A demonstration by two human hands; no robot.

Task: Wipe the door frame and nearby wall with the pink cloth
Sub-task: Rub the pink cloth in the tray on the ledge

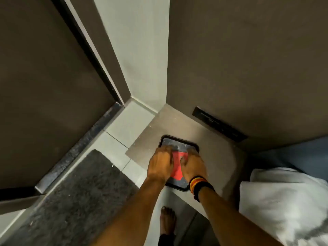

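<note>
Dark brown door [46, 82] on the left, pale grey wall strip [142, 55] in the corner, brown panel [248, 64] on the right, dark shaggy mat [79, 192] on light floor tiles [129, 121], white pillow [287, 201] lower right, dim indoor light

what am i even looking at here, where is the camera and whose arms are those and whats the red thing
There is one picture, taken by a wide-angle camera worn on a person's head, looking down. That is why the walls lean and two bare arms reach in from the bottom: they belong to the wearer. No machine is involved.

The left hand and the right hand, which has bands at its wrist, both press on a pink-red cloth. The cloth lies on a dark tray on a low grey ledge in the corner.

To the left stand a dark door and its door frame, with a pale wall beside them. Below lies a grey mat, and white bedding shows at the right.
</note>
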